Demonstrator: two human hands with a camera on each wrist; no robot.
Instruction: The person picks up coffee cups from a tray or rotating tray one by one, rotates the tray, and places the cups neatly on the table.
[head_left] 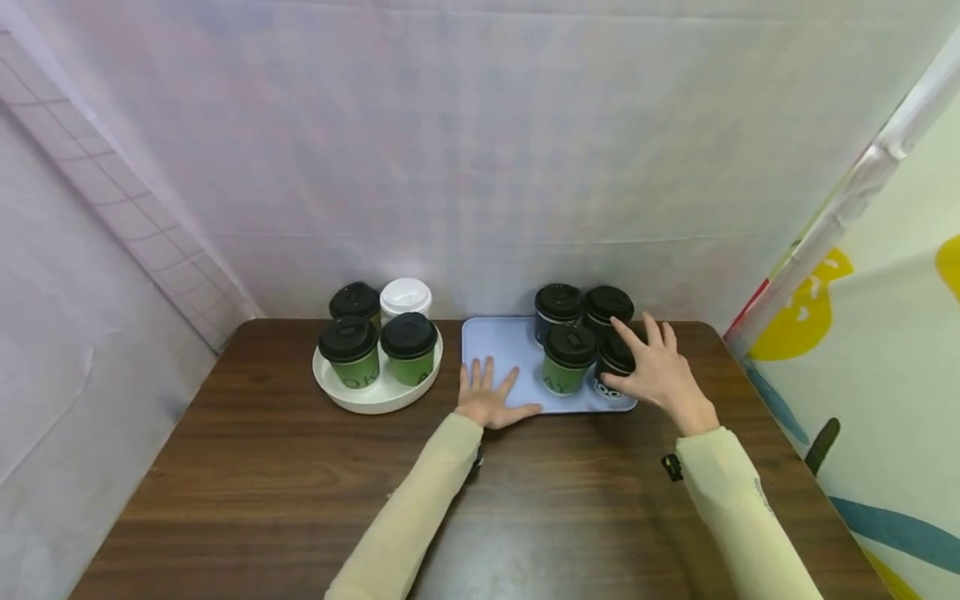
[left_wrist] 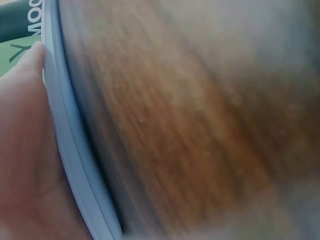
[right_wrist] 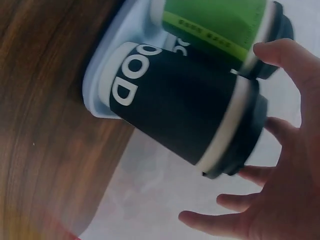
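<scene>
On the blue tray [head_left: 495,333] stand a green paper cup [head_left: 564,375] with a black lid and, at the front right corner, a black paper cup [right_wrist: 172,102] with white lettering and a black lid. My left hand [head_left: 489,400] lies with fingers spread over the tray's front left part, the heel of the hand at the front rim. Around the lid of the black cup, my right hand [head_left: 660,371] hovers with its fingers spread apart. Its thumb [right_wrist: 280,55] is close by the green cup's lid; the other fingers extend past the black cup's lid.
Two more dark cups with black lids, one at the back left [head_left: 558,308] and one at the back right [head_left: 608,304], stand on the tray. To the left, a round white dish [head_left: 375,404] holds several lidded cups. A pale curtain [head_left: 480,167] hangs behind the wooden table [head_left: 300,500].
</scene>
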